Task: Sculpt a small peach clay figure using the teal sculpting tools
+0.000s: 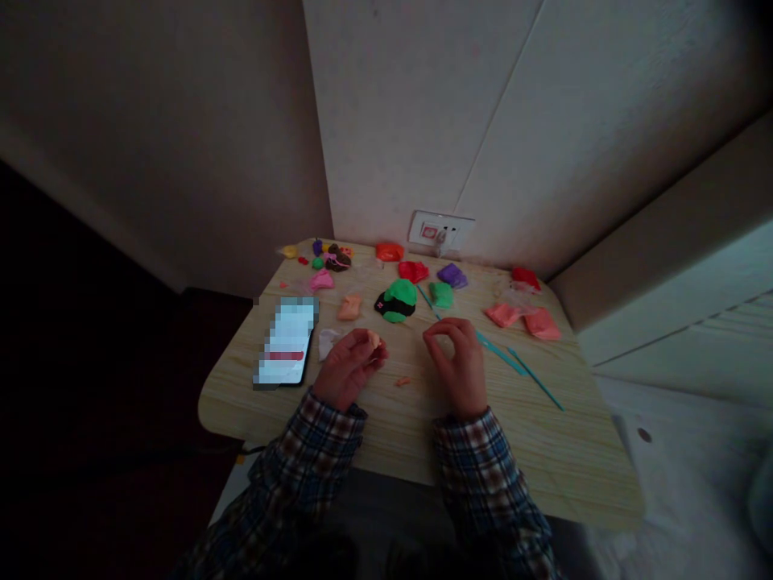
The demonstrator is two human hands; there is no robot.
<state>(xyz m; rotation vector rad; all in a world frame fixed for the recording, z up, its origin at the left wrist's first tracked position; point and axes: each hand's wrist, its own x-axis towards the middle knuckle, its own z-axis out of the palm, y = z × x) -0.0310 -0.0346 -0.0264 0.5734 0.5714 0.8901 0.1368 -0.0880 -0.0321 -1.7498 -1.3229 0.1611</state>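
My left hand pinches a small lump of peach modelling clay between thumb and fingers. My right hand is held above the table with thumb and index fingertips pressed together; whether anything tiny sits between them I cannot make out. A small peach clay scrap lies on the wood between the hands. Beyond them sits a green and black clay figure with a small pink mark. A packet of peach clay lies behind my left hand, and a white wrapper is partly covered by that hand.
A phone with a lit, blurred screen lies at the left. Teal modelling sticks rest at the right. Several clay packets, among them a purple packet and coral packets, line the back of the wooden table, near a wall socket.
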